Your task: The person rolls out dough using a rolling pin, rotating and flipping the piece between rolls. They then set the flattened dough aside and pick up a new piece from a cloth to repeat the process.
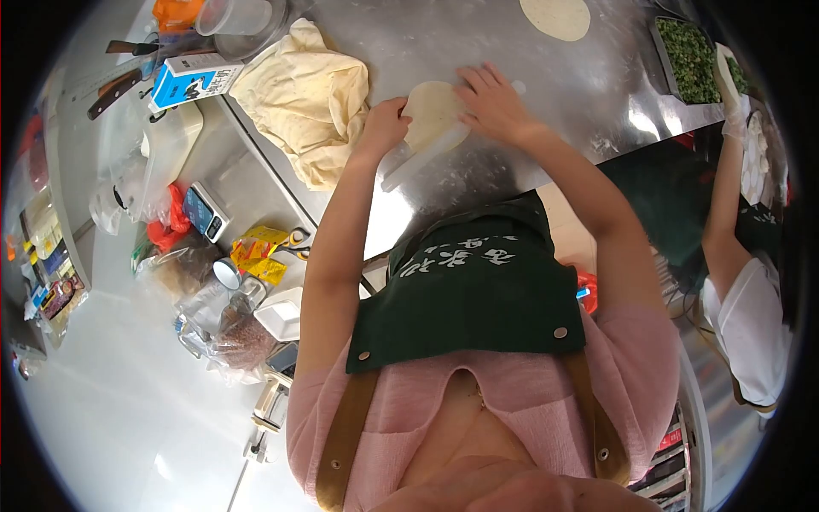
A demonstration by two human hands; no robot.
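Note:
A thin round dough wrapper (433,109) lies on the steel worktop between my two hands. My left hand (386,128) is at its left edge, with the fingers curled together on the rim. My right hand (496,104) reaches over the right edge, fingers spread and stretched out, fingertips at the dough. A pale, straight rod like a rolling pin (420,160) lies slantwise just below the dough. Left of my left hand is a crumpled cream cloth (305,102). Another round dough sheet (556,17) lies farther back on the worktop.
A tray of chopped greens (688,61) stands at the right, near a co-worker's gloved hand (734,119). At left are a milk carton (194,81), knives (115,92), a digital scale (206,212), scissors (297,241) and several bags. The worktop's front edge (614,156) runs before me.

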